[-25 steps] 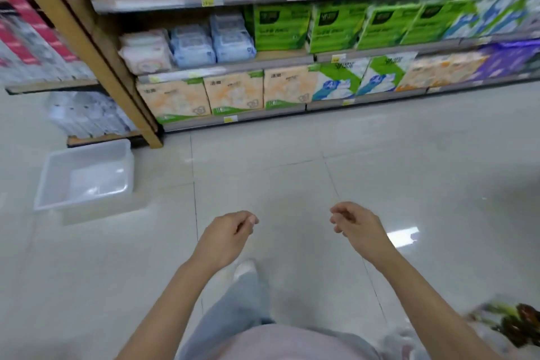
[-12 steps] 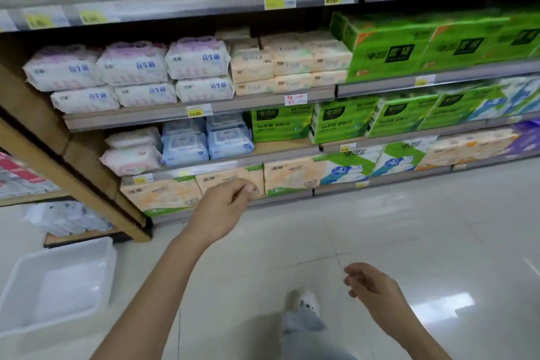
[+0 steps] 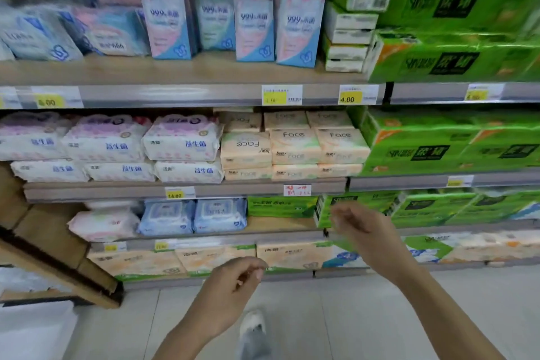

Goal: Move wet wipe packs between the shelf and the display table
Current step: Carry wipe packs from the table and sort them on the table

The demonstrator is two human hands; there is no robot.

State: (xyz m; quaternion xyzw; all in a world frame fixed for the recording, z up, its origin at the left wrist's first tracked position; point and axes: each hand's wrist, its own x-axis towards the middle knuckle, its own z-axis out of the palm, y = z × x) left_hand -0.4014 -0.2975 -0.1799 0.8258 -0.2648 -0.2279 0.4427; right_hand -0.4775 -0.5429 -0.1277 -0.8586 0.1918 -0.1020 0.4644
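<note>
Room: We face a tall shelf unit (image 3: 204, 95) in a shop aisle, its grey-edged boards running the full width of the view.
Floor: Pale glossy tiles (image 3: 380, 316) lie below the unit, and a light shoe (image 3: 252, 327) stands on them between our forearms.
Shelf frame: A slanted wooden end post (image 3: 58, 266) closes the unit on the left. Yellow price tags (image 3: 350, 96) sit on the board edges.
Top board: Upright pink and blue pouches (image 3: 298, 20) stand in a row, with green packs (image 3: 455, 58) stacked to their right.
Second board: White and lilac soft packs (image 3: 181, 140) lie in two layers. Peach "Face" tissue packs (image 3: 295, 146) sit just beside them.
Third board: Two blue wet wipe packs (image 3: 193, 216) stand side by side, touching. A pink and white pack (image 3: 105, 223) is to their left and a green box (image 3: 280, 206) to their right.
Bottom board: Peach tissue bundles (image 3: 213, 260) fill the lowest level.
Left hand (image 3: 233, 286): It hovers in front of the bottom board, below the blue wet wipe packs and apart from them. Its grip is released, the fingers loosely curled round nothing.
Right hand (image 3: 359, 231): It is blurred and raised in front of the third board, to the right of the blue wet wipe packs. Its grip is released too, and we see nothing in it.
Lower left corner: There is a white shape (image 3: 35, 330), too blurred for us to tell what it is.
</note>
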